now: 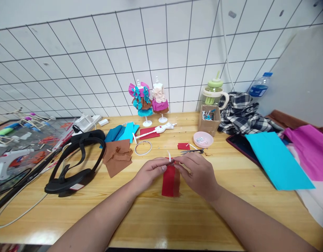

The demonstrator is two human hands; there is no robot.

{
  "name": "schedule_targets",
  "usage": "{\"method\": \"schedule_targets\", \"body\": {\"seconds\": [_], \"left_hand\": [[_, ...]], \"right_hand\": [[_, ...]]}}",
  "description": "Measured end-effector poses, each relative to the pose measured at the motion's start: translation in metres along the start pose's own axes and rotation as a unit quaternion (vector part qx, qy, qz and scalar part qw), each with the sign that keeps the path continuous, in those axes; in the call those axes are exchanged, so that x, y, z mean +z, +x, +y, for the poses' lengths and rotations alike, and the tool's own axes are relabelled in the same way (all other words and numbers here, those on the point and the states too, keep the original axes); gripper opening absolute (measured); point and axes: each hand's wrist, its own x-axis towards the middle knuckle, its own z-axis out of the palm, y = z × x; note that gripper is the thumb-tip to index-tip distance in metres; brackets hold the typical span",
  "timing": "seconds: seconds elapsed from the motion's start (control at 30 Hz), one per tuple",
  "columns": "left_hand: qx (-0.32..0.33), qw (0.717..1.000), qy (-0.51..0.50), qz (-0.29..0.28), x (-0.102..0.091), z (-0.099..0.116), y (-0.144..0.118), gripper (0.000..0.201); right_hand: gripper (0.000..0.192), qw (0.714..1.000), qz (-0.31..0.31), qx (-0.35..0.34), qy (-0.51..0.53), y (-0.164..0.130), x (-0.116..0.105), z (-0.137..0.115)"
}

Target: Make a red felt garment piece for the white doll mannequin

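My left hand (152, 172) and my right hand (198, 174) meet at the top edge of a red and brown crepe paper strip (169, 183). Both hands have their fingers closed on that edge, which they partly hide. The strip hangs or lies toward me, red on its left and brown on its right. A thin white strip (169, 156) sticks up between my fingertips. Just beyond my right hand are small scissors (193, 151) and a small red piece (184, 146).
Two dressed mini mannequins (144, 101) stand by the wall; a bare one (161, 128) lies before them. A pink bowl (203, 139) and cardboard box (209, 123) are behind my right hand. Brown sheets (118, 159) and a black headset (77, 162) lie left, a turquoise sheet (279, 159) right.
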Motion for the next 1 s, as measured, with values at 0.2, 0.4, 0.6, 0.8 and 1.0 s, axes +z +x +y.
{"method": "schedule_targets", "body": {"seconds": [0.2, 0.4, 0.6, 0.8, 1.0], "left_hand": [[0.046, 0.994, 0.082, -0.048, 0.006, 0.004, -0.001, 0.034], [0.110, 0.967, 0.223, -0.049, 0.008, 0.005, -0.003, 0.032], [0.142, 0.922, 0.359, -0.009, 0.009, 0.002, -0.003, 0.021], [0.165, 0.903, 0.396, 0.027, 0.007, 0.001, 0.000, 0.018], [0.176, 0.908, 0.376, 0.057, 0.007, -0.001, 0.004, 0.017]], "right_hand": [[0.011, 0.998, 0.007, -0.040, -0.038, -0.001, 0.004, 0.001], [0.011, 0.996, -0.002, -0.051, -0.069, -0.001, 0.002, 0.000], [0.007, 0.986, -0.047, 0.131, 0.090, -0.003, 0.010, -0.007], [0.011, 0.963, -0.062, 0.190, 0.179, -0.004, 0.013, -0.012], [0.015, 0.971, -0.069, 0.141, 0.180, -0.005, 0.010, -0.015]]}}
